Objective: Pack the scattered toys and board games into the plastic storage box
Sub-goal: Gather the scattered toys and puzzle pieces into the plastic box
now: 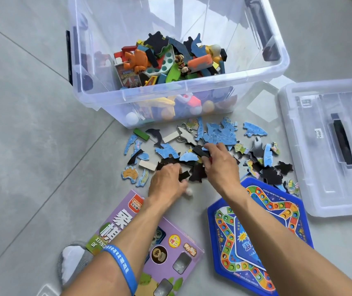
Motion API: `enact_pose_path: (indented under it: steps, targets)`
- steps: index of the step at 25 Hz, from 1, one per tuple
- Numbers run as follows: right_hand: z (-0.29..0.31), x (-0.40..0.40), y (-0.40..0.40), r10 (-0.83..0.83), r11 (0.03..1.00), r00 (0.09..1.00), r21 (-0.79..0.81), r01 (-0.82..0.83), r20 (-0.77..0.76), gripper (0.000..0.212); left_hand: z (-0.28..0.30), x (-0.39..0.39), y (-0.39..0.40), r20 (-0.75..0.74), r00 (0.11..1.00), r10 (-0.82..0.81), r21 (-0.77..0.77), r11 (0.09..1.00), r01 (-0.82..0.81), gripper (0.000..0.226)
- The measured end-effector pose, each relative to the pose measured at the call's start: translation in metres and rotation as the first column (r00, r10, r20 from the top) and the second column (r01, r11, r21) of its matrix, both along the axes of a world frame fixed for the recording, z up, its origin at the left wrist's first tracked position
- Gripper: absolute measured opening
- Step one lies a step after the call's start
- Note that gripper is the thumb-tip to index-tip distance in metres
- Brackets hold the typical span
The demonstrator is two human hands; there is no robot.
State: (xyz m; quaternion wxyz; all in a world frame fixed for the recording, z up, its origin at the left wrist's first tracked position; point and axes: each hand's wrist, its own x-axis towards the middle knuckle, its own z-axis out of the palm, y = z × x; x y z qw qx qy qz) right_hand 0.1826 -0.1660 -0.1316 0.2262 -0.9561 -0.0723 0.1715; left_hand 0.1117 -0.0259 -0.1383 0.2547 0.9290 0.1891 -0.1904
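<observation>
While both of our hands work in the pile of puzzle pieces (220, 137) on the floor (32, 124), the clear storage box (128, 97) stands just beyond the pile, already holding a heap of toys, among them an orange cat figure (137, 60) and several small balls seen through its front wall. To the right lies the box's lid (329, 146), flat on the floor with its dark handle up. Nearer to us, under our right forearm, sits a blue hexagonal board game (256, 231), and under our left forearm a purple game box (170, 253) with round windows. Our left wrist carries a blue wristband (120, 261), and a foot in a grey and white sock (72, 261) shows at the lower left.

The puzzle pieces, blue map shapes and black undersides, spread from the box's front wall toward the lid. Our right hand (220, 163) pinches a black block (200, 151) between thumb and fingers. Our left hand (166, 182) curls its fingers round another small black block (184, 175). A green block (141, 134) and two white blocks lie loose among the pieces.
</observation>
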Motion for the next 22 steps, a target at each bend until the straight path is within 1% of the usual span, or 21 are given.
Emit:
enact_pose_path:
  steps: [1, 2, 3, 4, 5, 6, 7, 8, 9, 10, 11, 12, 13, 14, 15, 16, 17, 18, 19, 20, 22]
  targets:
    - [-0.003, 0.003, 0.007, 0.093, 0.992, 0.996, -0.081, -0.091, 0.013, 0.027, 0.002, 0.001, 0.001, -0.007, 0.981, 0.196, -0.158, 0.968, -0.194, 0.018]
    - [-0.004, 0.004, 0.012, 0.163, 0.975, 0.987, -0.154, -0.16, 0.007, 0.026, 0.003, 0.001, 0.002, -0.073, 0.895, 0.44, -0.369, 0.822, -0.434, 0.018]
    - [-0.006, 0.004, 0.017, 0.204, 0.957, 0.979, -0.21, -0.2, 0.0, 0.024, 0.005, 0.003, 0.006, -0.205, 0.74, 0.641, -0.568, 0.538, -0.623, 0.018]
    - [-0.008, 0.003, 0.02, 0.22, 0.948, 0.976, -0.235, -0.214, 0.0, 0.024, 0.007, 0.003, 0.011, -0.345, 0.581, 0.737, -0.69, 0.22, -0.689, 0.02]
    - [-0.01, 0.004, 0.02, 0.218, 0.951, 0.976, -0.224, -0.213, -0.006, 0.025, 0.01, 0.004, 0.017, -0.459, 0.475, 0.751, -0.741, -0.03, -0.67, 0.021]
    - [-0.011, 0.005, 0.02, 0.195, 0.965, 0.98, -0.172, -0.198, -0.036, 0.027, 0.012, 0.004, 0.025, -0.544, 0.403, 0.736, -0.748, -0.208, -0.63, 0.02]
    - [-0.011, 0.006, 0.021, 0.139, 0.986, 0.987, -0.082, -0.146, -0.085, 0.029, 0.013, 0.005, 0.034, -0.605, 0.345, 0.718, -0.73, -0.328, -0.599, 0.016]
    - [-0.011, 0.008, 0.021, 0.018, 0.998, 0.986, 0.066, -0.007, -0.166, 0.029, 0.013, 0.006, 0.043, -0.646, 0.298, 0.703, -0.707, -0.402, -0.582, 0.014]
    - [-0.009, 0.01, 0.02, -0.137, 0.941, 0.939, 0.254, 0.223, -0.314, 0.026, 0.012, 0.006, 0.049, -0.67, 0.251, 0.698, -0.68, -0.442, -0.585, 0.019]
    - [-0.005, 0.011, 0.021, -0.237, 0.775, 0.823, 0.41, 0.481, -0.516, 0.022, 0.008, 0.005, 0.055, -0.669, 0.214, 0.712, -0.66, -0.437, -0.611, 0.024]
    - [0.001, 0.01, 0.022, -0.243, 0.571, 0.679, 0.463, 0.678, -0.693, 0.019, 0.005, 0.002, 0.059, -0.62, 0.211, 0.755, -0.659, -0.356, -0.662, 0.025]
    - [0.008, 0.009, 0.023, -0.189, 0.437, 0.578, 0.459, 0.774, -0.794, 0.013, 0.003, -0.002, 0.062, -0.51, 0.256, 0.821, -0.653, -0.176, -0.737, 0.023]
    - [0.013, 0.009, 0.026, -0.132, 0.391, 0.529, 0.446, 0.805, -0.838, 0.007, 0.001, -0.006, 0.064, -0.345, 0.367, 0.864, -0.585, 0.108, -0.804, 0.017]
    - [0.014, 0.011, 0.029, -0.109, 0.414, 0.529, 0.445, 0.794, -0.842, 0.01, -0.003, -0.011, 0.066, -0.154, 0.543, 0.826, -0.429, 0.439, -0.789, 0.01]
    - [0.014, 0.014, 0.036, -0.103, 0.483, 0.57, 0.46, 0.745, -0.815, 0.015, -0.003, -0.014, 0.068, 0.002, 0.748, 0.664, -0.237, 0.727, -0.645, 0.017]
    - [0.012, 0.018, 0.044, -0.118, 0.605, 0.669, 0.48, 0.635, -0.734, 0.015, -0.004, -0.015, 0.07, 0.075, 0.887, 0.455, -0.092, 0.889, -0.448, 0.028]
    - [0.008, 0.023, 0.052, -0.12, 0.77, 0.811, 0.463, 0.44, -0.572, 0.012, -0.004, -0.015, 0.073, 0.089, 0.951, 0.297, -0.019, 0.955, -0.296, 0.036]
    - [0.004, 0.029, 0.06, -0.039, 0.916, 0.939, 0.363, 0.17, -0.341, 0.015, -0.003, -0.013, 0.076, 0.069, 0.976, 0.208, 0.011, 0.978, -0.209, 0.04]
    - [-0.001, 0.034, 0.07, 0.129, 0.977, 0.981, 0.187, -0.101, -0.145, 0.027, -0.002, -0.013, 0.08, 0.042, 0.986, 0.161, 0.031, 0.986, -0.163, 0.04]
    - [-0.007, 0.036, 0.078, 0.299, 0.954, 0.954, 0.008, -0.299, -0.033, 0.037, -0.003, -0.013, 0.084, 0.022, 0.991, 0.129, 0.058, 0.99, -0.13, 0.036]
    - [-0.019, 0.037, 0.09, 0.504, 0.85, 0.861, -0.208, -0.483, 0.06, 0.04, -0.005, -0.017, 0.088, 0.028, 0.995, 0.098, 0.102, 0.99, -0.1, 0.019]
